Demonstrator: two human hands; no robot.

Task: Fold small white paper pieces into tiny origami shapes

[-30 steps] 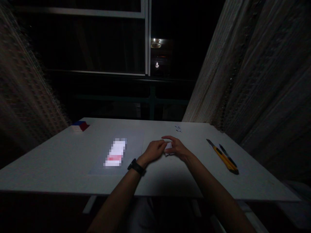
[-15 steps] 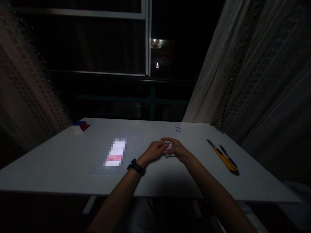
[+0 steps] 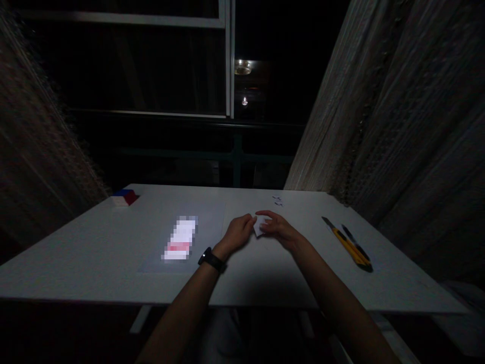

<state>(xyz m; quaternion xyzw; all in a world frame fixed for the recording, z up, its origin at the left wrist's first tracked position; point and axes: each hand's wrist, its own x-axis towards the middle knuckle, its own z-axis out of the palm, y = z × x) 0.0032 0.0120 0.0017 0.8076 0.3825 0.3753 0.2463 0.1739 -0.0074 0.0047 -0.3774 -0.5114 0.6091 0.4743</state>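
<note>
Between my two hands is a small piece of white paper (image 3: 259,227), held a little above the white table (image 3: 242,283). My left hand (image 3: 238,231) pinches its left edge between thumb and fingers. From the other side my right hand (image 3: 279,228) grips the paper, thumb in front and forefinger arched over the top. Folds in the paper are too dark to make out. A black watch (image 3: 212,260) is on my left wrist.
Left of my hands, a lit phone (image 3: 181,238) with a blurred screen rests on a pale sheet (image 3: 151,264). A yellow utility knife (image 3: 348,246) and a dark pen (image 3: 355,241) lie at right. Small dark-marked scraps (image 3: 278,201) and a coloured cube (image 3: 124,197) sit farther back.
The paper has turned and risen slightly, and more of its face shows between my hands. My right fingers have shifted on it. Everything else on the table stays put.
</note>
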